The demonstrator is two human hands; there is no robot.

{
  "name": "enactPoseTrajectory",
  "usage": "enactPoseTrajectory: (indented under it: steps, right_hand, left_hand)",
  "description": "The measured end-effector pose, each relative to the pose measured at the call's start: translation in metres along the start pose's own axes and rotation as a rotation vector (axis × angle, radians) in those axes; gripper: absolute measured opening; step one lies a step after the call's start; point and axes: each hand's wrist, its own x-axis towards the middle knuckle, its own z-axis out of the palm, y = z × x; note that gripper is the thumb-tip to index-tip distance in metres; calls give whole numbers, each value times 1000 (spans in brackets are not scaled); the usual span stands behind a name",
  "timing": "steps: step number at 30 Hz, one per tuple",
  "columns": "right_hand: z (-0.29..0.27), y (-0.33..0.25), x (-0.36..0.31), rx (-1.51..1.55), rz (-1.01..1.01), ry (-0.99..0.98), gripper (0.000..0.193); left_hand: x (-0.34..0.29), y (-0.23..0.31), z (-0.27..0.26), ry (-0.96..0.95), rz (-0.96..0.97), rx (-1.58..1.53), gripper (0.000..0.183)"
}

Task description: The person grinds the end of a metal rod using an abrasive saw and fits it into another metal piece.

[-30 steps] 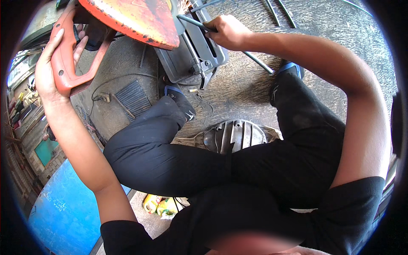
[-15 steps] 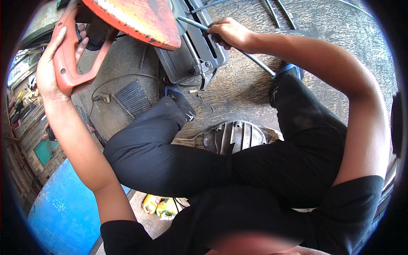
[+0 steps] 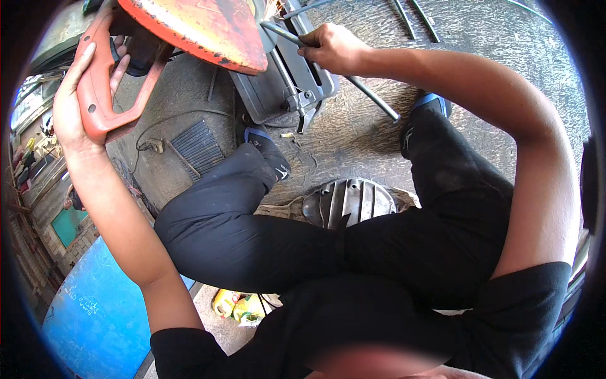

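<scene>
My left hand is wrapped round the orange handle of a chop saw, fingers by its trigger. The saw's scuffed orange blade guard fills the top, partly hiding the disc. My right hand grips a thin grey metal rod. One end of the rod reaches the edge of the disc, where orange sparks fly. Its other end slants down to the right above the floor, near my foot. The saw's dark grey base with its clamp sits under the rod.
Several short rods lie in a row on the floor, beside a cable. Two longer bars lie at the far right. A ribbed metal part sits between my legs. A blue panel stands at the lower left.
Sparks have appeared beside the disc. My right hand and the rod have shifted slightly left, and the rod's lower end has dropped a little. My left hand has barely moved.
</scene>
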Motion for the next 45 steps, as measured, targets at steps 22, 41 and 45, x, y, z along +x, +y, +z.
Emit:
enactPoseTrajectory:
  steps: [22, 41, 45]
  right_hand:
    - [-67, -15, 35, -581, -183, -12, 25]
    - [-71, -21, 37, -674, -248, 17, 26]
    - [-70, -20, 37, -651, -236, 39, 23]
  left_hand:
    - [2, 0, -8, -58, -17, -17, 46]
    - [5, -1, -10, -43, -9, -3, 46]
    - [1, 0, -5, -26, -11, -18, 45]
